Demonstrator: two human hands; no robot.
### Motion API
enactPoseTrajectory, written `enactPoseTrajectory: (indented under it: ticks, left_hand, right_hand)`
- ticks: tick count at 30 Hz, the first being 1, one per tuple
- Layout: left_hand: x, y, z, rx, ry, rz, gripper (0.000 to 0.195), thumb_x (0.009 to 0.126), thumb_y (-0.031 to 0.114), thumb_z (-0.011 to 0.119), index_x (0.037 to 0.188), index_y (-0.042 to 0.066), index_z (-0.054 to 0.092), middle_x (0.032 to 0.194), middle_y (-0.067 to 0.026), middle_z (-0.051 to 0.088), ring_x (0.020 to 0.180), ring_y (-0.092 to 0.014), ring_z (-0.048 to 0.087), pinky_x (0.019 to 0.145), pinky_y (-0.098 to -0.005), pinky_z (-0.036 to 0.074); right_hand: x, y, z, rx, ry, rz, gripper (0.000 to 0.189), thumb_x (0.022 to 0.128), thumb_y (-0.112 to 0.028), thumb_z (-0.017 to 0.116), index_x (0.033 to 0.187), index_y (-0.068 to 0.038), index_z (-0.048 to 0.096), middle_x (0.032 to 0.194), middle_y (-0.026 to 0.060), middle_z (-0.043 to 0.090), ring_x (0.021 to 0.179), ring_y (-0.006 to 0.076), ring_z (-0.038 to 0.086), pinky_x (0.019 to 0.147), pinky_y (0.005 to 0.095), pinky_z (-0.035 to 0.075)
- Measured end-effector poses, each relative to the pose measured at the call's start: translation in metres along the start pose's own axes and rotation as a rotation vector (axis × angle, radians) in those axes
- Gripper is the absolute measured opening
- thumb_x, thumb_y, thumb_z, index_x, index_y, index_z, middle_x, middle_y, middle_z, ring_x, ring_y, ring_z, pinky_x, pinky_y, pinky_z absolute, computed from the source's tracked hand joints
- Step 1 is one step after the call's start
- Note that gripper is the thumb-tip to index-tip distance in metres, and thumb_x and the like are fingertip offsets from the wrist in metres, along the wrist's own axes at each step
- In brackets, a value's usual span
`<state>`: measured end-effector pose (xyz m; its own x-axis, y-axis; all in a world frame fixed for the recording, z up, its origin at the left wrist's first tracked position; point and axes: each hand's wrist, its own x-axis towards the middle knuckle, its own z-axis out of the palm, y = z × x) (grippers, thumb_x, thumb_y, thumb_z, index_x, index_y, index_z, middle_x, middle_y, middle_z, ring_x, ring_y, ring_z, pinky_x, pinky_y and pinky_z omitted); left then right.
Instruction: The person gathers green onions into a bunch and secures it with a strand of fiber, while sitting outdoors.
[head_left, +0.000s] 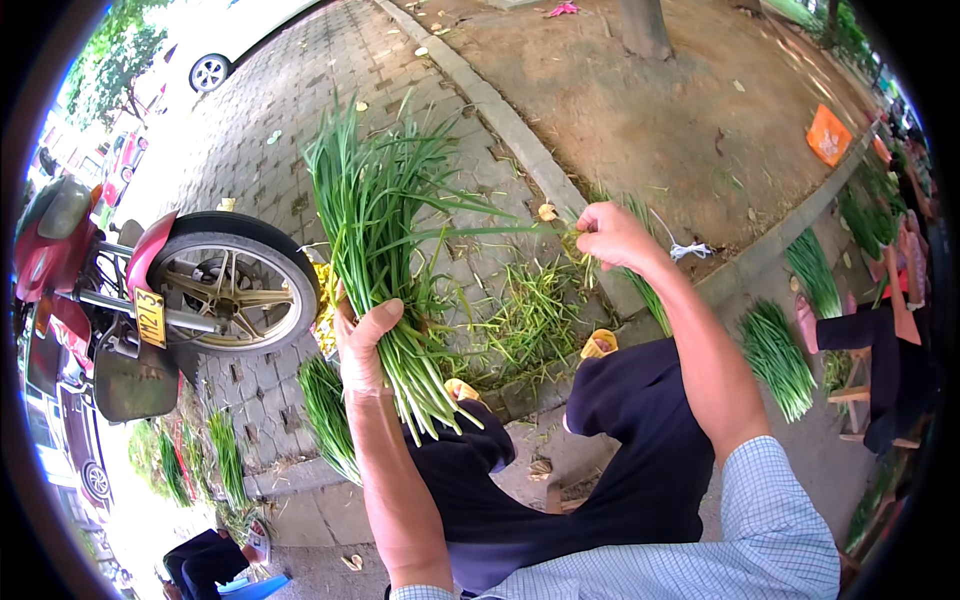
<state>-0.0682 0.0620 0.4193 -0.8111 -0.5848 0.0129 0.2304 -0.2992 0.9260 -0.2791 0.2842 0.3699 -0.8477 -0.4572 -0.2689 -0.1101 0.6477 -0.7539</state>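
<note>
My left hand (366, 345) is wrapped round the lower part of a large bunch of garlic chives (382, 217), thumb across the front. Its green leaves fan upward, and the pale stem ends hang over my left knee. Off to the right, my right hand (616, 234) pinches the tip of a few long chive leaves (495, 231) stretched sideways from the bunch. Thin yellowish strands dangle under those fingers. Between my feet and the bunch lies a heap of loose green and yellow trimmings (536, 311) on the paving.
A motorbike's front wheel (229, 289) stands close on the left. Another chive bunch (330, 416) lies by my left forearm, and one (649, 289) lies behind my right forearm. White string (688, 250) rests near the kerb (510, 124). Seated people (870, 330) are at right and lower left.
</note>
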Motion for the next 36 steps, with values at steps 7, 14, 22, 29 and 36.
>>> enactPoseTrajectory:
  ticks: [7,14,22,29,36]
  left_hand:
    - [0.000,-0.007,0.010,0.076,-0.005,0.000,0.061,0.064,0.018,0.069,0.117,-0.003,0.048,0.089,-0.0135,0.059,0.059,-0.019,0.060,0.047,-0.0279,0.053]
    - [-0.005,-0.010,0.013,0.041,-0.086,-0.068,0.063,0.063,0.015,0.072,0.118,-0.001,0.046,0.083,-0.0113,0.058,0.057,-0.018,0.059,0.047,-0.0281,0.052]
    - [-0.005,-0.016,0.017,0.030,-0.163,-0.098,0.066,0.065,0.007,0.078,0.123,0.000,0.046,0.105,-0.0121,0.062,0.091,-0.022,0.063,0.085,-0.0350,0.051]
    - [-0.007,-0.011,0.019,0.114,-0.258,-0.195,0.075,0.065,0.007,0.083,0.126,0.002,0.040,0.099,-0.0105,0.062,0.078,-0.019,0.063,0.058,-0.0300,0.056]
    - [-0.008,-0.008,0.024,-0.033,-0.325,-0.245,0.078,0.060,0.000,0.078,0.128,0.003,0.039,0.100,-0.0105,0.061,0.079,-0.020,0.063,0.059,-0.0320,0.056]
  right_hand:
    - [0.006,0.004,0.027,-0.413,-0.084,-0.183,0.037,0.075,-0.012,0.061,0.111,-0.003,0.062,0.101,0.0203,0.065,0.094,0.0311,0.063,0.084,0.0391,0.050]
    - [-0.035,-0.041,0.028,0.015,-0.502,-0.357,0.055,0.077,-0.030,0.071,0.122,-0.002,0.054,0.116,0.0171,0.059,0.108,0.0237,0.057,0.089,0.0342,0.048]
    - [-0.069,-0.068,0.063,0.688,-0.549,-0.581,0.055,0.079,-0.019,0.075,0.122,-0.001,0.046,0.098,0.0046,0.058,0.090,0.0126,0.056,0.079,0.0282,0.050]
    - [-0.054,-0.060,0.061,0.745,-0.509,-0.274,0.026,0.079,-0.009,0.069,0.101,-0.001,0.057,0.077,0.0004,0.061,0.063,0.0061,0.053,0.052,0.0219,0.044]
    - [-0.051,-0.052,0.046,0.824,-0.641,-0.099,0.014,0.077,-0.007,0.065,0.091,-0.004,0.063,0.073,0.0002,0.060,0.059,0.0069,0.054,0.045,0.0211,0.041]
